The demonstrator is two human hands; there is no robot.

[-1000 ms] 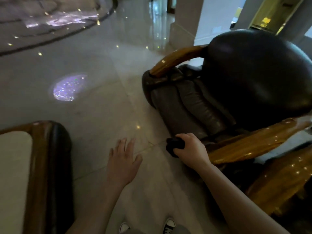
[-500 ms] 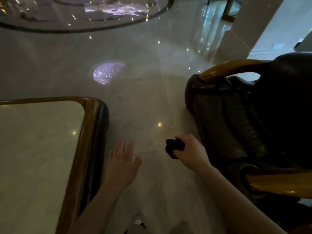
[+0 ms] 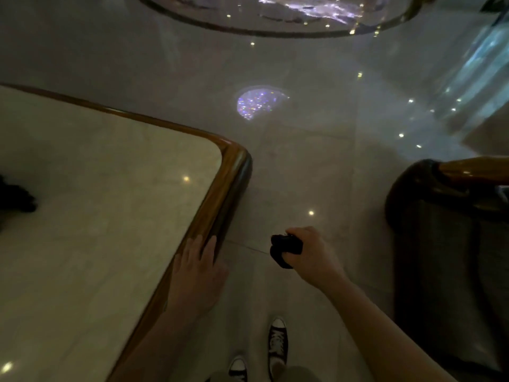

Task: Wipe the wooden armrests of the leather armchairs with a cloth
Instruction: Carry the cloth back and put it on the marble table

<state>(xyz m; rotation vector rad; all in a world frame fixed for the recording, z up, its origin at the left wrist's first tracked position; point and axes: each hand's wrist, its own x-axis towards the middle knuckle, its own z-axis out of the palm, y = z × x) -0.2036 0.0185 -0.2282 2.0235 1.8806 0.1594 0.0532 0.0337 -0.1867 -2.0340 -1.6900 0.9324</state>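
Note:
My right hand is closed around a bunched black cloth, held in the air above the floor. My left hand is open with flat fingers beside the wooden rim of a table. At the right edge stands a dark leather armchair; only its front corner and the tip of one glossy wooden armrest show. The cloth hand is well left of the chair and not touching it.
A marble-topped table with a rounded wooden rim fills the left. A dark object lies on it at the far left edge. Polished stone floor runs between table and chair; my sneakers are at the bottom.
The view has swung left: the armchair slid to the right edge and the table came in large. My left hand has come next to the table's rim. The cloth stays in my right hand.

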